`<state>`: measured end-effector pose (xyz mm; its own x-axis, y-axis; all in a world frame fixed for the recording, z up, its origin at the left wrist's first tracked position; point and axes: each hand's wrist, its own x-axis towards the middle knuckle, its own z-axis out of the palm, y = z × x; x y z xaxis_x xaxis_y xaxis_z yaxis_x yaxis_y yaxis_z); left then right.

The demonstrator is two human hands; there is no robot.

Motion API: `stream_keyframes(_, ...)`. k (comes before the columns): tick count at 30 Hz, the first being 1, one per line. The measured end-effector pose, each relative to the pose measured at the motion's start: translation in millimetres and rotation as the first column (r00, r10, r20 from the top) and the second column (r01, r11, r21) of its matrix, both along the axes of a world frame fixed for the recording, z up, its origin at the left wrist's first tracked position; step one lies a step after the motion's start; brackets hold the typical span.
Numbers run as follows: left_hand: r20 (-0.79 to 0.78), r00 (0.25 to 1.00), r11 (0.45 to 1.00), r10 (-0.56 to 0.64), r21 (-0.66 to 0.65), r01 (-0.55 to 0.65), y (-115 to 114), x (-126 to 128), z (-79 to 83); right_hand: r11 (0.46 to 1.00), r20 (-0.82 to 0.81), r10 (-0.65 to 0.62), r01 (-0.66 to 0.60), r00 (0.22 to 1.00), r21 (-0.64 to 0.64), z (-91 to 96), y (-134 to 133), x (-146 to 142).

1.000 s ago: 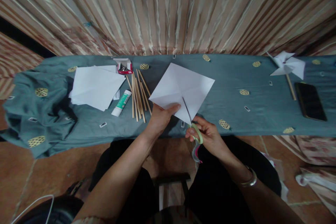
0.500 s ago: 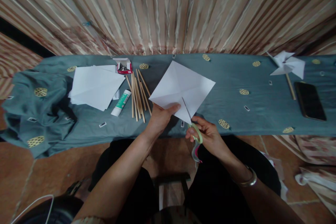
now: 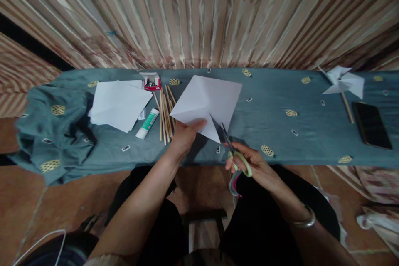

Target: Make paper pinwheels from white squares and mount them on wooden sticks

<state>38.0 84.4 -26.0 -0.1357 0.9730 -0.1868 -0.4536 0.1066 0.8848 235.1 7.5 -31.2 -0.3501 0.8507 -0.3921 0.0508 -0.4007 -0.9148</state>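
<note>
The scissors (image 3: 229, 143) have come out of the paper square (image 3: 207, 99). The right hand (image 3: 254, 166) grips them and the left hand (image 3: 185, 135) pinches the paper, so this cut seems finished.

Dim, soft light; bowed edges

Matt white paper square (image 3: 207, 102), plastic-handled metal scissors (image 3: 234, 153), wooden sticks (image 3: 165, 112), teal cloth (image 3: 274, 129)

One held sheet (image 3: 205, 99), one scissors (image 3: 238, 160), one glue stick (image 3: 147, 123), one pinwheel (image 3: 344, 82), one phone (image 3: 371, 124).
</note>
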Motion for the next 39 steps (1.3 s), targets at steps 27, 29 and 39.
stream_keyframes(27,0.122,0.894,0.880,-0.431,-0.164,0.446,-19,-6,-3.8,0.848,-0.040,-0.529,0.530,0.847,-0.006,3.5,39,25)
stream_keyframes(29,0.274,0.850,0.858,-0.449,-0.135,0.496,-18,-6,3.1,0.793,-0.076,-0.609,0.610,0.789,-0.020,-1.6,41,21)
stream_keyframes(39,0.567,0.789,0.901,-0.235,-0.178,0.396,-30,4,20.5,0.652,-0.214,-0.754,0.747,0.621,-0.130,-6.6,50,0)
